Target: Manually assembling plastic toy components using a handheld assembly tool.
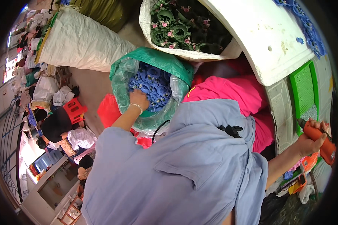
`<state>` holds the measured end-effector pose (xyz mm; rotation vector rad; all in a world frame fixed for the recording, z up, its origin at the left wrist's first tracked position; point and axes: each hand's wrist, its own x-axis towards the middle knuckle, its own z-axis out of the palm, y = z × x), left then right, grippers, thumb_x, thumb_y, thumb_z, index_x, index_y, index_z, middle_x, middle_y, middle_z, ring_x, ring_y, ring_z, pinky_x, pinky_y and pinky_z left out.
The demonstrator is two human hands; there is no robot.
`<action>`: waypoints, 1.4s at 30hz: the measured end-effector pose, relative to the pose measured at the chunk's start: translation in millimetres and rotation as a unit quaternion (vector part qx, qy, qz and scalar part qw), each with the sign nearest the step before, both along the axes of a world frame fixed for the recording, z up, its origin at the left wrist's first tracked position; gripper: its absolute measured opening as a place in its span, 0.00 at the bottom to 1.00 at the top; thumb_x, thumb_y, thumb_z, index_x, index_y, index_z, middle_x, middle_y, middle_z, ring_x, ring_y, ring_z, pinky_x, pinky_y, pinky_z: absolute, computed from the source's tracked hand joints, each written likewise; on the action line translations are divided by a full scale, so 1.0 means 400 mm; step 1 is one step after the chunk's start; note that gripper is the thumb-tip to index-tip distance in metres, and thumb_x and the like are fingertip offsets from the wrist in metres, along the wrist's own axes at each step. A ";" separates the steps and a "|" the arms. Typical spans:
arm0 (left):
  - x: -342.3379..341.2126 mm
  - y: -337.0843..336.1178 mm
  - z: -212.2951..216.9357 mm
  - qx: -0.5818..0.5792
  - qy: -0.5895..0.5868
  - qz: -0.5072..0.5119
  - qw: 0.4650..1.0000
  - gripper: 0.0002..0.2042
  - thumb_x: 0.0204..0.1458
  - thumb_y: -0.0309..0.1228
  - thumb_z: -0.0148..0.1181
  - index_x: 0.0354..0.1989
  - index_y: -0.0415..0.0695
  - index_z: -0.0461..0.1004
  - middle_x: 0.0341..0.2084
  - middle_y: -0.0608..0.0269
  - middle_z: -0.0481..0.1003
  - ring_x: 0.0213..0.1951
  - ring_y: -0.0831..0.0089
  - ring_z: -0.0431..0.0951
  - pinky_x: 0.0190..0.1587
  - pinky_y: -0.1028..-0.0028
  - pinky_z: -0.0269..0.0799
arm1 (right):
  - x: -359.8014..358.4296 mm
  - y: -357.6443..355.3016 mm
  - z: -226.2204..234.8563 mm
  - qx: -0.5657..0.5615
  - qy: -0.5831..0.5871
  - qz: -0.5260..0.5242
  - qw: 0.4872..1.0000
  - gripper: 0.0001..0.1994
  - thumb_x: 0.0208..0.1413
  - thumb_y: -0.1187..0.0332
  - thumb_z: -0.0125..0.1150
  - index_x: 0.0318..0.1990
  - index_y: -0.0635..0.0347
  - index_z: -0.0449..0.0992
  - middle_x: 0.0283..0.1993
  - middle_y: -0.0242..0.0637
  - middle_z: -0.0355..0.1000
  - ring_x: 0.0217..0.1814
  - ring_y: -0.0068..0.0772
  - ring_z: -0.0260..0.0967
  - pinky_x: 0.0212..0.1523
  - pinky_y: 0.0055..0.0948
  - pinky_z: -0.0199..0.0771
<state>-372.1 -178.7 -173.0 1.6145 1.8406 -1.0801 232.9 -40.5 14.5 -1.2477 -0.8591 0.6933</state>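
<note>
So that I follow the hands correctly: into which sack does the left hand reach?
The plastic-lined green sack: the left hand is on its blue pieces. The open white sack holds green-and-pink pieces and no hand.

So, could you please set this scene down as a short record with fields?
Left hand: the left hand reaches into the blue plastic pieces; whether it grips any cannot be told
Right hand: the right hand holds an orange handheld power tool
Container at left hand: green bag with a clear plastic liner
Beyond it: white woven sack of green pieces with pink parts
Right side: white panel, green perforated tray
Upper left: bulging white sack
</note>
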 end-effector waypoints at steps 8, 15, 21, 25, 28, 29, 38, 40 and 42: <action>-0.111 0.010 0.056 -0.071 0.155 -0.074 0.983 0.24 0.46 0.42 0.53 0.52 0.43 0.68 0.56 0.53 0.62 0.62 0.58 0.52 0.62 0.59 0.44 | 0.010 0.023 0.026 0.002 0.001 -0.016 1.000 0.23 0.52 0.52 0.51 0.43 0.68 0.66 0.29 0.39 0.63 0.33 0.35 0.60 0.47 0.42 0.61; 0.021 -0.116 -0.022 -0.270 -0.260 -0.050 0.926 0.25 0.56 0.45 0.35 0.40 0.37 0.74 0.46 0.41 0.69 0.49 0.50 0.69 0.52 0.61 0.62 | -0.104 0.043 0.011 0.047 0.072 -0.023 0.996 0.16 0.51 0.63 0.56 0.41 0.65 0.66 0.26 0.35 0.65 0.28 0.27 0.64 0.32 0.28 0.70; 0.017 0.057 0.074 -0.114 -0.310 0.006 0.944 0.23 0.52 0.50 0.46 0.37 0.41 0.76 0.37 0.51 0.75 0.43 0.52 0.73 0.49 0.66 0.66 | -0.101 0.029 0.067 0.066 0.019 -0.020 0.997 0.17 0.52 0.68 0.56 0.47 0.63 0.59 0.28 0.36 0.66 0.28 0.26 0.64 0.32 0.27 0.69; 0.153 0.355 0.345 0.123 -0.478 0.266 0.828 0.14 0.54 0.36 0.52 0.26 0.37 0.74 0.19 0.65 0.74 0.25 0.81 0.71 0.30 0.79 0.68 | -0.084 0.054 0.080 0.037 0.011 -0.032 0.999 0.16 0.50 0.72 0.58 0.44 0.60 0.60 0.30 0.35 0.67 0.31 0.26 0.66 0.37 0.27 0.70; 0.353 0.517 0.545 0.198 -0.575 0.164 0.777 0.10 0.53 0.31 0.53 0.30 0.36 0.74 0.21 0.66 0.73 0.25 0.81 0.71 0.28 0.80 0.66 | -0.074 0.077 0.073 0.041 0.010 -0.025 0.999 0.16 0.49 0.74 0.60 0.43 0.60 0.62 0.34 0.35 0.68 0.36 0.25 0.68 0.41 0.26 0.70; 0.420 0.566 0.581 0.208 -0.603 0.125 0.760 0.09 0.52 0.30 0.54 0.31 0.36 0.74 0.21 0.65 0.73 0.25 0.81 0.70 0.28 0.80 0.66 | -0.070 0.081 0.079 0.050 0.024 -0.033 0.998 0.17 0.49 0.74 0.61 0.44 0.61 0.62 0.35 0.35 0.69 0.36 0.24 0.68 0.41 0.25 0.70; 0.911 1.013 0.512 0.487 -0.571 -0.277 0.601 0.16 0.41 0.31 0.61 0.39 0.40 0.69 0.34 0.54 0.70 0.34 0.57 0.70 0.37 0.66 0.68 | -0.041 0.111 0.109 0.005 -0.016 -0.044 0.999 0.20 0.49 0.72 0.59 0.49 0.65 0.62 0.39 0.38 0.69 0.43 0.29 0.68 0.47 0.28 0.67; 0.977 1.069 0.513 0.559 -0.514 -0.292 0.582 0.21 0.38 0.32 0.63 0.42 0.40 0.67 0.37 0.53 0.69 0.38 0.55 0.69 0.41 0.64 0.67 | -0.026 0.114 0.098 0.020 -0.036 -0.056 0.998 0.21 0.48 0.73 0.61 0.50 0.66 0.62 0.39 0.36 0.69 0.42 0.26 0.68 0.45 0.26 0.68; 1.005 1.090 0.527 0.557 -0.447 -0.269 0.646 0.26 0.35 0.35 0.65 0.45 0.39 0.66 0.38 0.53 0.69 0.40 0.56 0.70 0.40 0.64 0.68 | -0.019 0.119 0.085 0.037 -0.053 -0.065 0.996 0.23 0.47 0.75 0.62 0.51 0.67 0.63 0.39 0.35 0.70 0.41 0.24 0.68 0.44 0.24 0.69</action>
